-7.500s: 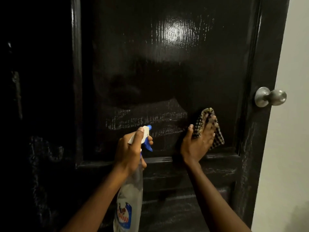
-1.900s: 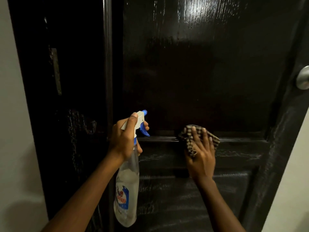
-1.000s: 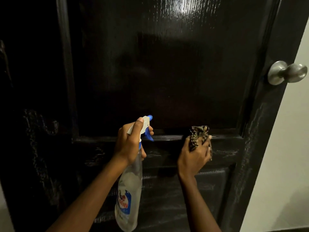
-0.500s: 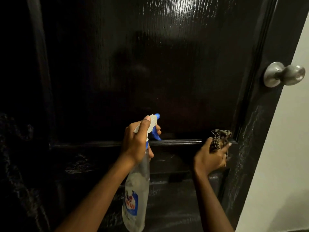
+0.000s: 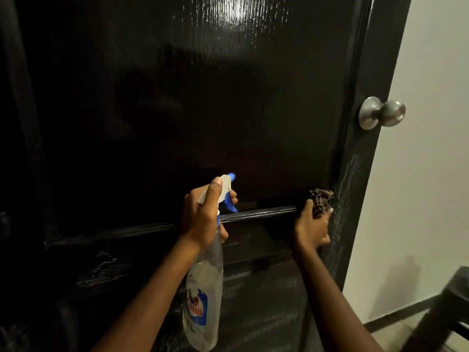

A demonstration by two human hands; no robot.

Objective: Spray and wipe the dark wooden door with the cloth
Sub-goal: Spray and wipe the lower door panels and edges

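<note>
1. Clear plastic comes nearest: the spray bottle (image 5: 203, 301) hangs below our left hand (image 5: 203, 214). That hand grips the bottle's neck, with the index finger laid along the white head and the other fingers by the blue trigger. This hold matches the one a second ago, so we judge that no spraying is under way.
2. To the right of that hand, our right hand (image 5: 311, 229) is curled round the checked cloth (image 5: 320, 200). The cloth is bunched into a wad and pinched at the fingertips.
3. The change is in the cloth. About two seconds ago it lay under spread fingers, just right of the bottle. Now it sits well apart from the left hand, pushed into the corner where the moulding ledge (image 5: 258, 214) meets the door's right-hand stile (image 5: 352, 186).
4. Between our two hands the ledge gleams, so we judge this pass along it has reached its end.
5. Beyond and above both hands, the dark wooden door (image 5: 177, 110) shows a glossy upper panel with no streaks that we can make out. Pale smears remain on the stile just right of the cloth and on the panel below our hands, and these look like the next places to wipe.
6. Farthest off, up and right of the right hand, are the metal knob (image 5: 380, 114) and the pale wall (image 5: 418, 199).
</note>
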